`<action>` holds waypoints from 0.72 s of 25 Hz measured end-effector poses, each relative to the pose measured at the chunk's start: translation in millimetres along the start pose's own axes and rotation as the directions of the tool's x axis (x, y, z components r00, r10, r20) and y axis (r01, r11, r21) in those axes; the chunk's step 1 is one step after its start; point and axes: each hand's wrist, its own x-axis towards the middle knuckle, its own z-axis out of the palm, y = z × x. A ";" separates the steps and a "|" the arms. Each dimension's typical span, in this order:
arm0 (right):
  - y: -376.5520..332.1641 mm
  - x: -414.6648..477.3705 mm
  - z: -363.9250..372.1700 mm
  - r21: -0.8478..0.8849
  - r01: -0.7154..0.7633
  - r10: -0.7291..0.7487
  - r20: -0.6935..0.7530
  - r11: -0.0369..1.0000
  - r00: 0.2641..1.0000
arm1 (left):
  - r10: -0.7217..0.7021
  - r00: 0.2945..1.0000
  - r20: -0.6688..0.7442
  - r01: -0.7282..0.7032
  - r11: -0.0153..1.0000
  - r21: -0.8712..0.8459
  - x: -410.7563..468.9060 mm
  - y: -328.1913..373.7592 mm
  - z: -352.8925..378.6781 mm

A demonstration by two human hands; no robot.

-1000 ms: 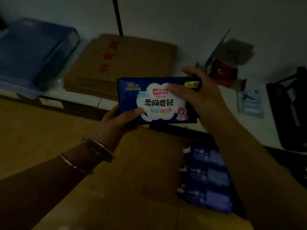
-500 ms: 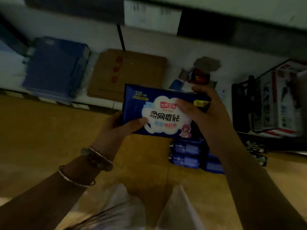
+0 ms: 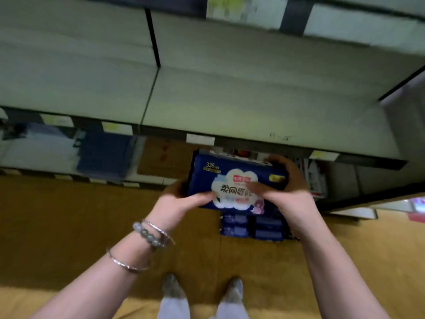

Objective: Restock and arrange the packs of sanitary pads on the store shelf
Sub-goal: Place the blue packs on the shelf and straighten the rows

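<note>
Both grips are clamped on one blue pack of sanitary pads (image 3: 230, 178) at centre frame, left hand (image 3: 181, 201) on its lower-left edge, right hand (image 3: 287, 187) on its upper-right corner (spare packs (image 3: 250, 229) lie on the floor (image 3: 69, 226) just below).

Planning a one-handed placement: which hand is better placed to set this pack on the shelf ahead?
Probably right: the right hand wraps one end of the pack, fingers over its far edge, nearer the shelf. The left hand only pinches the near corner.
</note>
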 end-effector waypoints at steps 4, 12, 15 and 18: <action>-71.3 -18.8 -17.2 -0.059 0.129 -0.135 -0.108 0.990 0.985 | 0.139 0.989 0.058 -0.141 0.989 0.039 -23.6 67.7 -6.9; -178.5 -47.7 -34.6 -0.053 0.354 -0.358 -0.160 0.934 0.920 | 0.379 0.913 0.152 -0.382 0.924 -0.016 -50.7 180.7 -21.9; -199.3 -44.4 -42.6 -0.109 0.377 -0.391 -0.180 0.920 0.903 | 0.458 0.871 0.178 -0.467 0.884 0.011 -51.4 211.0 -18.9; -218.6 -26.4 -51.9 -0.120 0.417 -0.434 -0.219 0.901 0.874 | 0.496 0.847 0.194 -0.515 0.855 0.061 -40.2 240.6 -15.8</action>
